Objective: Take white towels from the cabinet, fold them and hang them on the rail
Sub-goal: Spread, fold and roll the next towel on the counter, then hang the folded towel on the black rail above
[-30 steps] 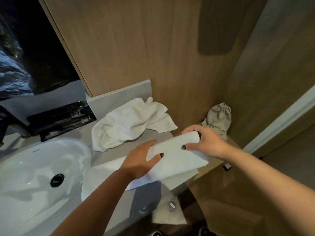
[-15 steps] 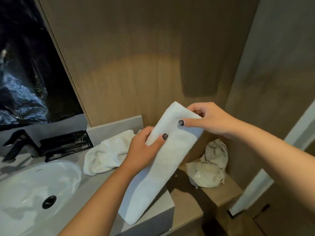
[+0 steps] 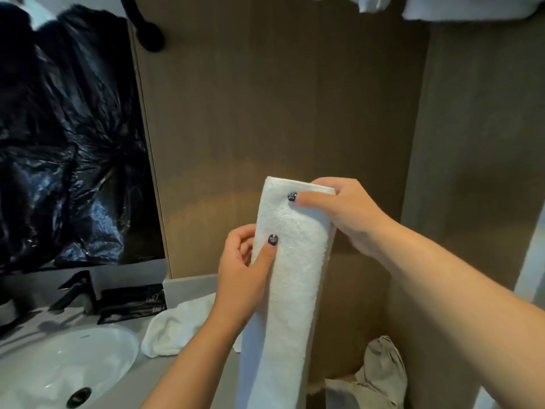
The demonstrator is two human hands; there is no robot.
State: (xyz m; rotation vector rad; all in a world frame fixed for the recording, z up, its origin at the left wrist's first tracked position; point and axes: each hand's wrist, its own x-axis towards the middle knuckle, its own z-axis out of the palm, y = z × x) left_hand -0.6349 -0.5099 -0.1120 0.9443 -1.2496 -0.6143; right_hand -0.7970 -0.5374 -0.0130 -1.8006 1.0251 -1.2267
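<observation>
White folded towel (image 3: 290,278) hangs below both hands' grip.

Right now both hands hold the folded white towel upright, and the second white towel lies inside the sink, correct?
Not quite. The head view shows the second white towel crumpled on the counter beside the sink. Both the left hand and right hand hold the folded towel upright.
</observation>
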